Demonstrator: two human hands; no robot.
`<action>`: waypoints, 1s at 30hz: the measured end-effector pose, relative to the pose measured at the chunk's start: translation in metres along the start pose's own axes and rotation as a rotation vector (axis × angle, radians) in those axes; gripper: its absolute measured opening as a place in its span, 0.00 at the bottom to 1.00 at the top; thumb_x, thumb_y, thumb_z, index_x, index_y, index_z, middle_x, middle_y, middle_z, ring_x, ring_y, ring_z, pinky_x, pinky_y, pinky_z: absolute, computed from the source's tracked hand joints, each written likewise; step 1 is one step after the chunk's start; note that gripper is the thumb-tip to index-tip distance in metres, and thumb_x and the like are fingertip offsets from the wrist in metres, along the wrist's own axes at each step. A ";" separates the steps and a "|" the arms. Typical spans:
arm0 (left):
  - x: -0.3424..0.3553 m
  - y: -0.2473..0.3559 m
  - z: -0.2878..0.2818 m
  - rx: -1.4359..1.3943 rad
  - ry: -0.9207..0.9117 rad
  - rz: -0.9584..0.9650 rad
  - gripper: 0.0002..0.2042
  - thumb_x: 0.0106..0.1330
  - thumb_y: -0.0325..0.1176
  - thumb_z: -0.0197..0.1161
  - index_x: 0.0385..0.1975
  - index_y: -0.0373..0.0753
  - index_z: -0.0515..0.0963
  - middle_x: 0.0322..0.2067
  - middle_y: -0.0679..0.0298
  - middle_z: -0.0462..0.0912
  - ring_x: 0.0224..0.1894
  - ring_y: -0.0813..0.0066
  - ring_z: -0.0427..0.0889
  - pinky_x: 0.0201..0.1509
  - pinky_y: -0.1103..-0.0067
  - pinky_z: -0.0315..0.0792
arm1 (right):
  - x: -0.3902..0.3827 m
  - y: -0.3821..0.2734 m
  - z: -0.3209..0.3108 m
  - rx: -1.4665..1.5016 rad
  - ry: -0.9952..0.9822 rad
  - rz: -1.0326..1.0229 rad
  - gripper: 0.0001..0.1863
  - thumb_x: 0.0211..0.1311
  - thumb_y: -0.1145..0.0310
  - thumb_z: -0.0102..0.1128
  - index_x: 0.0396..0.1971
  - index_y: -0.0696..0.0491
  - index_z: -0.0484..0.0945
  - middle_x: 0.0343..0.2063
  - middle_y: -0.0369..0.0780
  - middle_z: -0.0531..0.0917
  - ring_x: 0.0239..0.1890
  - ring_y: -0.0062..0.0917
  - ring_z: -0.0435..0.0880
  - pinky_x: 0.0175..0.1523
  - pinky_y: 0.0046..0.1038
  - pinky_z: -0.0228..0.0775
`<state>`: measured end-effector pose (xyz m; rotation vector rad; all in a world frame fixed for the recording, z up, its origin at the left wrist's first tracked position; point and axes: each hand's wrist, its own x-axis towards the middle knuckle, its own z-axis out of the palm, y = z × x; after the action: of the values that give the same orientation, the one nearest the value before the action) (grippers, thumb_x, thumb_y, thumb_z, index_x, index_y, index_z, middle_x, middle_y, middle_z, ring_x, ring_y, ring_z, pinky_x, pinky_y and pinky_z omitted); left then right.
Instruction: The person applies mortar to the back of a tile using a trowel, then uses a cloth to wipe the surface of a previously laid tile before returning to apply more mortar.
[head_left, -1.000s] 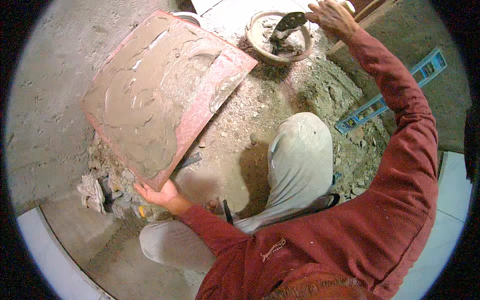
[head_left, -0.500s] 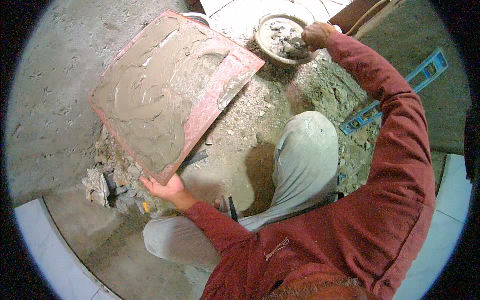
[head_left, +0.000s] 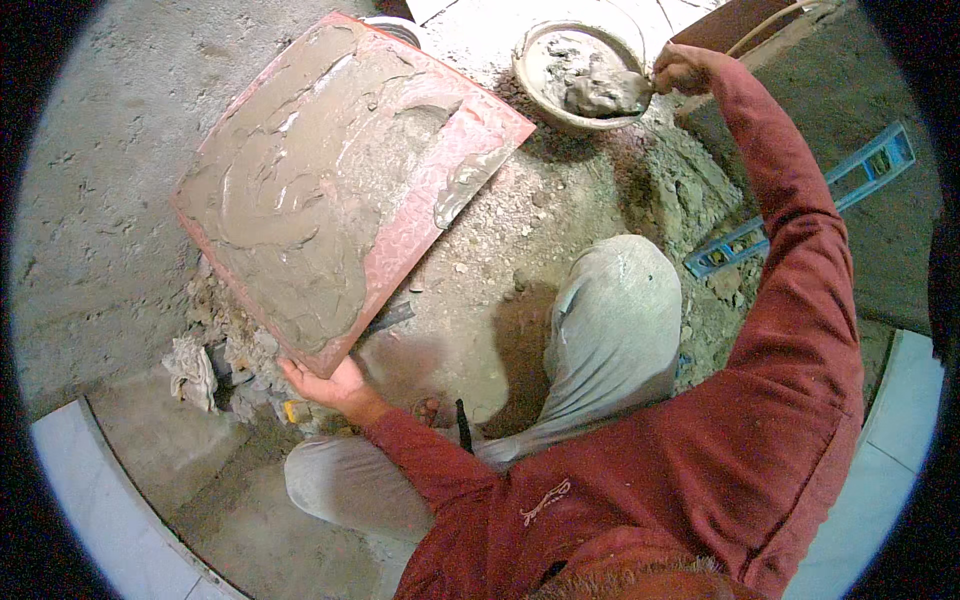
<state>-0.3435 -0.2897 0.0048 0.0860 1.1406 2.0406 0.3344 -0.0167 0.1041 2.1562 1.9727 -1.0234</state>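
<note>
A square reddish tile (head_left: 412, 228) is held tilted, back side up, with grey mortar (head_left: 290, 190) spread over most of it and a pink strip bare along its right side. My left hand (head_left: 335, 385) supports its near corner, fingers under the edge and partly hidden. At the far right, my right hand (head_left: 684, 70) is closed round the handle of what looks like a trowel. Its blade is covered by a lump of wet mortar (head_left: 606, 92), at the right side of a round bucket (head_left: 522, 78) that holds more mortar.
A blue spirit level (head_left: 868, 166) leans at the right, behind my right arm. Rubble (head_left: 520, 215) covers the ground between my knee and the bucket. A crumpled cloth (head_left: 192, 373) lies by the left wall, near a small yellow object (head_left: 293, 411). White tiles (head_left: 100, 480) edge the lower left.
My right hand has moved right and slightly up, from over the bucket to its right rim, bringing the mortar lump along. The tile and my left hand have barely shifted.
</note>
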 end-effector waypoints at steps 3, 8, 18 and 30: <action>-0.003 0.000 0.007 -0.046 -0.006 -0.022 0.27 0.74 0.45 0.47 0.65 0.32 0.65 0.63 0.52 0.70 0.64 0.52 0.69 0.69 0.57 0.61 | -0.015 0.037 0.000 0.102 -0.039 0.028 0.14 0.59 0.59 0.64 0.36 0.55 0.79 0.20 0.30 0.74 0.20 0.18 0.70 0.24 0.26 0.60; -0.002 0.002 0.006 -0.123 -0.021 -0.057 0.31 0.73 0.49 0.49 0.68 0.32 0.62 0.67 0.53 0.66 0.67 0.54 0.65 0.71 0.59 0.58 | -0.068 0.001 0.039 0.372 -0.025 -0.221 0.17 0.69 0.53 0.57 0.33 0.52 0.76 0.19 0.25 0.70 0.19 0.09 0.65 0.22 0.19 0.52; 0.003 0.001 -0.002 -0.167 -0.129 -0.073 0.31 0.71 0.48 0.50 0.68 0.34 0.63 0.66 0.54 0.68 0.67 0.55 0.66 0.71 0.59 0.58 | -0.065 -0.112 0.135 0.072 0.535 -0.714 0.24 0.68 0.52 0.59 0.52 0.57 0.71 0.33 0.40 0.77 0.29 0.28 0.77 0.34 0.29 0.70; -0.002 0.001 0.008 -0.240 -0.217 -0.115 0.30 0.72 0.49 0.49 0.68 0.36 0.64 0.66 0.57 0.69 0.67 0.55 0.67 0.71 0.57 0.58 | -0.055 -0.223 0.170 -0.233 0.415 -0.813 0.17 0.67 0.61 0.59 0.48 0.54 0.69 0.36 0.48 0.77 0.37 0.46 0.81 0.40 0.43 0.75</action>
<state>-0.3394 -0.2856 0.0107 0.1167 0.7453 1.9954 0.0619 -0.0995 0.0850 1.5219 3.0900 -0.3238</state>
